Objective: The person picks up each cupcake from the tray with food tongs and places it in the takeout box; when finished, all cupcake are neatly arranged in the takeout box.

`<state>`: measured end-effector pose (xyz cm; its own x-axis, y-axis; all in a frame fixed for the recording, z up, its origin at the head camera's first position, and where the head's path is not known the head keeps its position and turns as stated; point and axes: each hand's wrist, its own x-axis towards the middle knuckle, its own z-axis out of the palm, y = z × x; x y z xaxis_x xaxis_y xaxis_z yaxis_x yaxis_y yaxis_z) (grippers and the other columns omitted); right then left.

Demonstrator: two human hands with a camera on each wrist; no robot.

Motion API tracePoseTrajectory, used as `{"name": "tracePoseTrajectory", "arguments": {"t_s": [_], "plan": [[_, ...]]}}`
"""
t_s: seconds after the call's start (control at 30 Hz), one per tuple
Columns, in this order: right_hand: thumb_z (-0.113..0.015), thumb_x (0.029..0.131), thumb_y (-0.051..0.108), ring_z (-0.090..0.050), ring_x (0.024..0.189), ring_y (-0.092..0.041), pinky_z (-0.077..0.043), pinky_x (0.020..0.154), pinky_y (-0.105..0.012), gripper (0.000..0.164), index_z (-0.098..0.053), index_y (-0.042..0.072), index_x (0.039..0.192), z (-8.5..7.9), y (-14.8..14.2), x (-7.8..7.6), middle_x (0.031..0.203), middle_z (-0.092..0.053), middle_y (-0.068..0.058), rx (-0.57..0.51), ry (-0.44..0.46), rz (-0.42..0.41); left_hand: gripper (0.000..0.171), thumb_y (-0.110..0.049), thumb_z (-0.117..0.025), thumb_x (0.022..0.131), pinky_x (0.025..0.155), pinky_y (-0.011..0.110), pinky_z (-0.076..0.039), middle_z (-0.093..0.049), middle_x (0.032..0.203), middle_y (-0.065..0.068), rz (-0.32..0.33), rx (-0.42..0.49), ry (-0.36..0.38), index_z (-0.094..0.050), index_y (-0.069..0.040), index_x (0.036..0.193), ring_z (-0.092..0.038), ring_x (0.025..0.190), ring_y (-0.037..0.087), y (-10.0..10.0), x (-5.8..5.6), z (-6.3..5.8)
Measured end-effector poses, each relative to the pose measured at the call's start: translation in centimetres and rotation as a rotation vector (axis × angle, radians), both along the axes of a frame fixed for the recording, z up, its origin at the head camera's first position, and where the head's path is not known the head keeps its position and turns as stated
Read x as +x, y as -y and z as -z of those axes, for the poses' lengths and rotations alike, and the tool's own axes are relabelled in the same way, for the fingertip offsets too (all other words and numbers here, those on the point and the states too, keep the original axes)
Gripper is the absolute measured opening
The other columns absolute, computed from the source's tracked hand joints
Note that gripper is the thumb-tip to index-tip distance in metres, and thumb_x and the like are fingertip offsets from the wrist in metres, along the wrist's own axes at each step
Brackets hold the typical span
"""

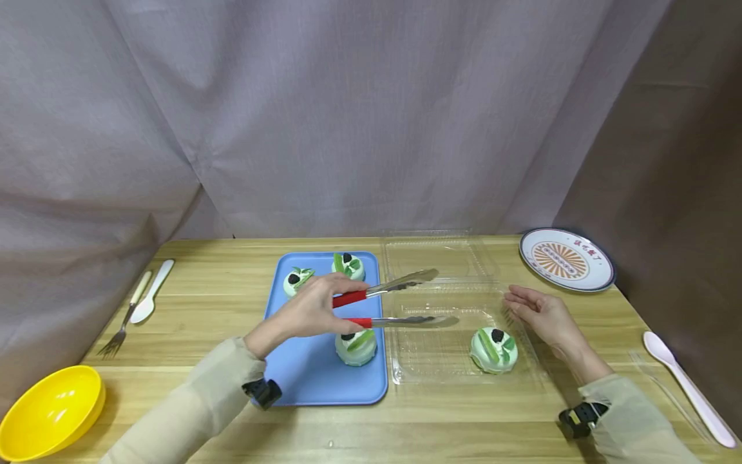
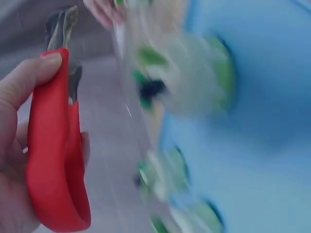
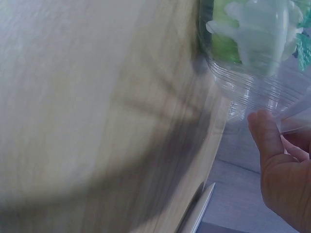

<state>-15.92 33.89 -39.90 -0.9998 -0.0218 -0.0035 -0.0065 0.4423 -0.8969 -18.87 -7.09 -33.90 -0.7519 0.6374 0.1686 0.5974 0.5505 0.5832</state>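
Both hands are occupied: the left hand (image 1: 315, 303), over the blue tray (image 1: 304, 377), grips red-handled tongs (image 1: 355, 298), their arms spread wide with nothing between the tips; the right hand (image 1: 547, 319), well right of the tray, appears to pinch the clear container (image 1: 429, 354) by its edge. That container lies on the wooden surface (image 1: 371, 433) just right of the tray, its lid (image 1: 431, 259) opened out. Loading cakes from tray to container seems the step in hand; the next move probably calls for setting the tongs around a tray cake and squeezing lightly. Three cakes (image 1: 357, 353) sit on the tray, while one cake (image 1: 485, 363) rests in the container right of it, pale green, round and soft-looking, topped with a green slice (image 1: 488, 345), leaves (image 1: 509, 345) and a dark berry (image 1: 496, 336).
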Motion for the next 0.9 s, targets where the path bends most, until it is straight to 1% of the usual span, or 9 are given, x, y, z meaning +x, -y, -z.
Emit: {"name": "tracePoseTrajectory", "arguments": {"t_s": [0.03, 0.07, 0.2, 0.27, 0.3, 0.4, 0.57, 0.8, 0.9], "plan": [[-0.046, 0.099, -0.002, -0.055, 0.092, 0.02, -0.049, 0.082, -0.008, 0.048, -0.03, -0.024, 0.139, 0.0, 0.0, 0.0, 0.134, -0.043, -0.045, 0.003, -0.001, -0.002, 0.062, -0.024, -0.085, 0.071, 0.076, 0.031, -0.043, -0.069, 0.116, 0.006, -0.017, 0.01, 0.009, -0.065, -0.012, 0.129, -0.058, 0.099, 0.02, 1.3, 0.1, 0.3], [-0.046, 0.099, -0.002, -0.054, 0.092, 0.02, -0.049, 0.082, -0.008, 0.048, -0.03, -0.024, 0.139, 0.0, 0.0, 0.0, 0.134, -0.043, -0.045, 0.007, -0.002, -0.003, 0.062, -0.023, -0.085, 0.071, 0.08, 0.033, -0.045, -0.069, 0.118, 0.006, -0.032, 0.021, 0.025, -0.065, -0.012, 0.128, -0.058, 0.105, 0.022, 2.6, 0.2, 0.6], [-0.047, 0.099, -0.001, -0.054, 0.093, 0.02, -0.05, 0.082, -0.009, 0.048, -0.031, -0.023, 0.139, 0.0, 0.0, 0.1, 0.133, -0.045, -0.044, 0.017, -0.002, -0.002, 0.063, -0.022, -0.087, 0.069, 0.086, 0.04, -0.047, -0.067, 0.12, 0.007, -0.061, 0.034, 0.076, -0.066, -0.011, 0.127, -0.058, 0.112, 0.026, 7.1, 0.7, 2.1], [-0.047, 0.099, -0.001, -0.055, 0.093, 0.019, -0.05, 0.081, -0.009, 0.048, -0.031, -0.024, 0.138, 0.0, -0.1, 0.0, 0.131, -0.049, -0.042, 0.018, -0.004, 0.0, 0.064, -0.023, -0.088, 0.068, 0.09, 0.039, -0.047, -0.067, 0.121, 0.006, -0.069, 0.02, 0.077, -0.066, -0.011, 0.127, -0.058, 0.113, 0.025, 8.8, 1.0, 2.8], [-0.047, 0.099, -0.001, -0.055, 0.093, 0.019, -0.05, 0.081, -0.009, 0.048, -0.031, -0.024, 0.138, 0.0, -0.1, 0.0, 0.13, -0.051, -0.041, 0.018, -0.005, 0.001, 0.064, -0.023, -0.088, 0.068, 0.088, 0.035, -0.047, -0.067, 0.119, 0.004, -0.07, 0.009, 0.073, -0.066, -0.011, 0.127, -0.058, 0.109, 0.02, 9.5, 1.2, 3.0], [-0.048, 0.099, -0.001, -0.056, 0.092, 0.019, -0.05, 0.081, -0.009, 0.048, -0.031, -0.024, 0.138, 0.0, -0.1, -0.1, 0.127, -0.055, -0.038, 0.015, -0.005, 0.004, 0.063, -0.022, -0.089, 0.066, 0.086, 0.03, -0.047, -0.068, 0.115, 0.002, -0.065, 0.0, 0.072, -0.067, -0.011, 0.125, -0.059, 0.104, 0.016, 11.1, 1.6, 3.6], [-0.048, 0.099, -0.001, -0.056, 0.092, 0.018, -0.05, 0.081, -0.009, 0.049, -0.031, -0.024, 0.138, 0.1, -0.2, -0.2, 0.127, -0.056, -0.037, 0.002, -0.005, 0.003, 0.063, -0.023, -0.089, 0.067, 0.087, 0.028, -0.047, -0.069, 0.114, 0.004, -0.027, -0.012, 0.064, -0.067, -0.007, 0.124, -0.059, 0.102, 0.015, 12.3, 1.8, 4.1], [-0.049, 0.098, -0.001, -0.057, 0.093, 0.018, -0.05, 0.081, -0.009, 0.05, -0.03, -0.024, 0.139, 0.1, -0.3, -0.1, 0.123, -0.065, -0.023, -0.028, -0.004, -0.001, 0.062, -0.023, -0.09, 0.065, 0.08, 0.025, -0.048, -0.07, 0.107, 0.003, 0.021, -0.05, -0.047, -0.069, -0.005, 0.12, -0.059, 0.094, 0.01, 12.2, 1.9, 5.0], [-0.049, 0.099, -0.001, -0.057, 0.093, 0.018, -0.05, 0.081, -0.009, 0.05, -0.03, -0.024, 0.139, 0.0, -0.3, -0.1, 0.124, -0.063, -0.026, -0.027, -0.001, 0.001, 0.061, -0.024, -0.09, 0.065, 0.078, 0.025, -0.047, -0.07, 0.105, 0.002, 0.029, -0.066, -0.063, -0.069, -0.005, 0.12, -0.059, 0.092, 0.01, 12.1, 1.9, 5.2]]}}
